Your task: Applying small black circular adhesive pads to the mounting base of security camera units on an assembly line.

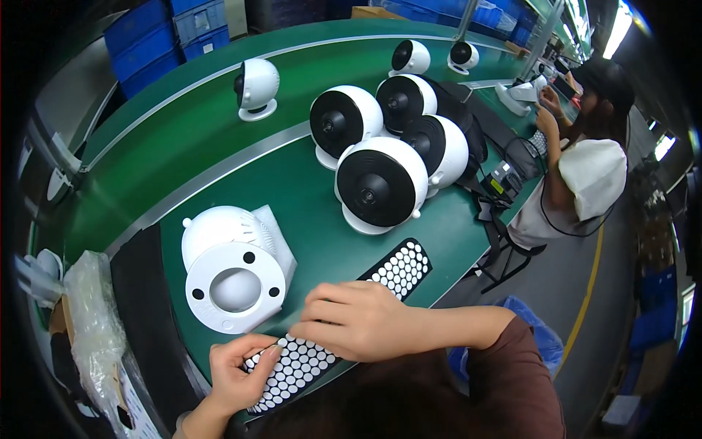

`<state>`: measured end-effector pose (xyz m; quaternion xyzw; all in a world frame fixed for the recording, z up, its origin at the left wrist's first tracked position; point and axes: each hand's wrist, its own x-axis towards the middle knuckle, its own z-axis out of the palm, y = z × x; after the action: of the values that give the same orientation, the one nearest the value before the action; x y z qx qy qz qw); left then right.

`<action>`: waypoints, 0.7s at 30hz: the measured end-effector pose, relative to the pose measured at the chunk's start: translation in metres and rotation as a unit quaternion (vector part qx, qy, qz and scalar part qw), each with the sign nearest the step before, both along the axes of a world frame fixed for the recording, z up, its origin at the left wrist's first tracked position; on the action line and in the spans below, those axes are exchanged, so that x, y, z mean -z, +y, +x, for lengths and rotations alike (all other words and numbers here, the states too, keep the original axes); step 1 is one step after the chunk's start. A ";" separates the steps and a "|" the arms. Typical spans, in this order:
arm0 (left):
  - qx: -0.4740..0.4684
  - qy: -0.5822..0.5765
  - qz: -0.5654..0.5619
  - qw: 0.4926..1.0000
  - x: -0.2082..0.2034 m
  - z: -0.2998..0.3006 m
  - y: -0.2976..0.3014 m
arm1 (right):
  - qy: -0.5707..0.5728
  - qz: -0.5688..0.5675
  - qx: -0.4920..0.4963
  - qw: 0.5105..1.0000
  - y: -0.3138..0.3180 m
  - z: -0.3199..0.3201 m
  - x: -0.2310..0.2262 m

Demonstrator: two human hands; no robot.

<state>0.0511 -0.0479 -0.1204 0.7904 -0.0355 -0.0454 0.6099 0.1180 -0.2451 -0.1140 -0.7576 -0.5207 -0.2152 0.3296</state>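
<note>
Pinching one white-dotted sheet [300, 369] in left hand [238, 377]; cannot tell grip of right hand [358, 322].
On green tabletop [311, 219] mid-frame: four upright ball-shaped devices [384, 183], one tipped device [235, 260]; grey floor [621, 271] right.

The head view comes from the left one of two fisheye cameras worn side by side on the person's head. It looks down and forward, upright and unmirrored, over the green worktop [314, 238]. The left hand [238, 374] and right hand [360, 322] lie near it, low in the field. Its wide reach takes in blue bins [137, 45] beyond and a seated co-worker [563, 212] rightward; straight edges bow near the dark rim.
</note>
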 end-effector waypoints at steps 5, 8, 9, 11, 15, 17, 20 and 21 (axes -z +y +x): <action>0.005 -0.023 0.048 0.999 -0.002 0.000 0.003 | 0.104 -0.004 0.005 0.995 0.003 0.001 -0.003; 0.012 -0.046 0.045 0.998 0.002 0.001 0.002 | 0.154 -0.026 0.002 0.988 0.001 0.002 -0.009; 0.022 -0.053 0.039 0.998 0.003 0.004 0.001 | 0.165 -0.032 0.002 0.986 0.000 0.002 -0.009; 0.029 -0.070 0.032 0.997 0.001 0.004 0.000 | 0.189 -0.048 0.005 0.981 0.000 0.001 -0.014; 0.043 -0.055 0.025 0.997 -0.004 0.002 0.002 | 0.219 -0.061 0.010 0.974 0.002 0.002 -0.019; 0.034 -0.072 -0.006 0.997 -0.002 0.001 0.002 | 0.250 -0.011 0.008 0.968 0.002 0.002 -0.031; -0.004 -0.079 0.050 0.996 -0.001 -0.002 -0.003 | 0.152 0.039 0.050 0.986 0.012 0.004 -0.053; -0.003 -0.104 0.068 0.992 0.007 -0.005 -0.003 | 0.117 0.041 0.060 0.990 0.021 0.002 -0.056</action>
<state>0.0466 -0.0504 -0.1276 0.8306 -0.0933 0.0367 0.5478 0.1203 -0.2241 -0.0582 -0.7933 -0.4230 -0.1656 0.4054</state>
